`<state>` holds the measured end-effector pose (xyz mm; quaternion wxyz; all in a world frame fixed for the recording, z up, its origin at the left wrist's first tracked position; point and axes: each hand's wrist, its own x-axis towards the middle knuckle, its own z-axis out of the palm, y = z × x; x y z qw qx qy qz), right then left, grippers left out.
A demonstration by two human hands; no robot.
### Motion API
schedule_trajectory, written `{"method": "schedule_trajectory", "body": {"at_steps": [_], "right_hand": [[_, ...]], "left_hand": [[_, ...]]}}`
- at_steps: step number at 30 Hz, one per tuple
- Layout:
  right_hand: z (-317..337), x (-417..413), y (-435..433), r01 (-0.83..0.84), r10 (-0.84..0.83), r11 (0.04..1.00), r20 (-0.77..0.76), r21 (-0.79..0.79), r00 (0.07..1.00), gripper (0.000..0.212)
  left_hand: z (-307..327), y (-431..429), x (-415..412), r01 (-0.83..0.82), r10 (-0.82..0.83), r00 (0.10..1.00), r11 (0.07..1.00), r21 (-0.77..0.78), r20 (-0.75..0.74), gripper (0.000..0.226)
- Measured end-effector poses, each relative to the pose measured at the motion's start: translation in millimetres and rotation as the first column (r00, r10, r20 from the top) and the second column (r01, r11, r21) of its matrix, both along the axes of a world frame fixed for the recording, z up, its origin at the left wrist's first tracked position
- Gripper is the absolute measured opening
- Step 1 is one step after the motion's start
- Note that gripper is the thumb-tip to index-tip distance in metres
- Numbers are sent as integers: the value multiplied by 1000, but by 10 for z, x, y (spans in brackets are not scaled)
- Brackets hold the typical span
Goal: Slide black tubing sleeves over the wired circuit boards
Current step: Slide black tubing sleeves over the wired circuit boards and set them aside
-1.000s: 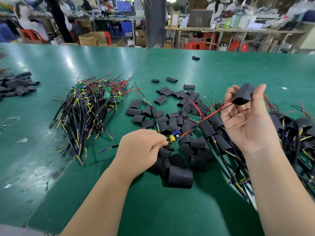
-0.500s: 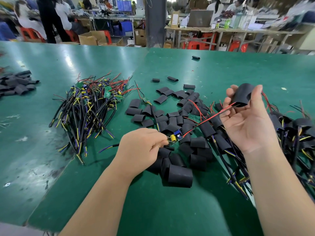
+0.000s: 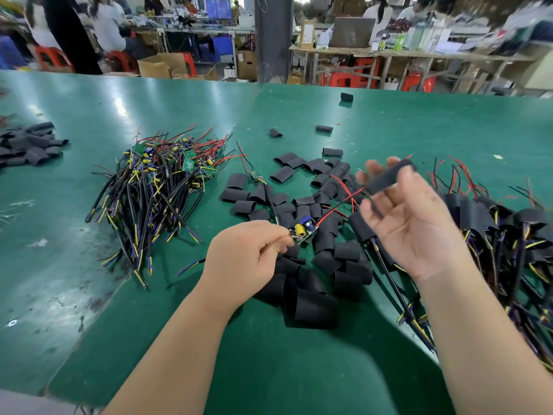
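A glossy green table mat [image 3: 299,369] fills the view, with workbenches [image 3: 419,53] and red stools [image 3: 347,79] at 12 o'clock. Since half a second ago the flattened black tubing sleeve [image 3: 389,176] has shifted left, blurred. The right hand [image 3: 419,223], at 2 o'clock, pinches it, palm up; the left hand [image 3: 248,259] pinches the wired circuit board [image 3: 303,230] at centre, over loose black sleeves [image 3: 314,307]

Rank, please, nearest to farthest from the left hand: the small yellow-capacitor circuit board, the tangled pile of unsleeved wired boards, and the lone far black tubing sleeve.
1. Small circuit board: pinched by the left hand.
2. Tangled pile of wired boards: to its left.
3. Lone black tubing sleeve: far ahead.
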<state>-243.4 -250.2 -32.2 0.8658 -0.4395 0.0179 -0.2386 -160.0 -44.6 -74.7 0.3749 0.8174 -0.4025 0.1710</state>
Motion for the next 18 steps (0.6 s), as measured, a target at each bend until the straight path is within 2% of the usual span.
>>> {"method": "schedule_trajectory", "body": {"at_steps": [2,5,6,9,12,16,18], "right_hand": [[-65,20,121,-54,47,993,-67,-107,997,20],[-123,60,294,-86,57,976,-143,-201,988,45],[-128,67,327,-74,47,976,-137,-204,989,46],[-126,71,343,-51,30,977,-104,-207,994,30],[-145,63,331,-47,21,975,-120,-217,993,34],[-157,55,305,-12,-39,947,-153,-321,988,26],[-164,47,289,-29,-14,954,-140,-300,990,28]], "left_hand": [[-6,-22,-12,-6,6,1000,999,-46,-6,16],[-13,-31,-30,9,-9,1000,996,-93,0,11],[-14,-30,-30,11,-11,1000,995,-97,5,12],[-7,-27,-34,22,-24,1000,991,-131,-12,13],[-2,-36,-43,34,-34,999,990,-135,3,13],[-20,-32,-17,14,-11,1000,984,-178,17,14],[-18,-35,-13,10,-11,1000,979,-205,-3,13]]}}
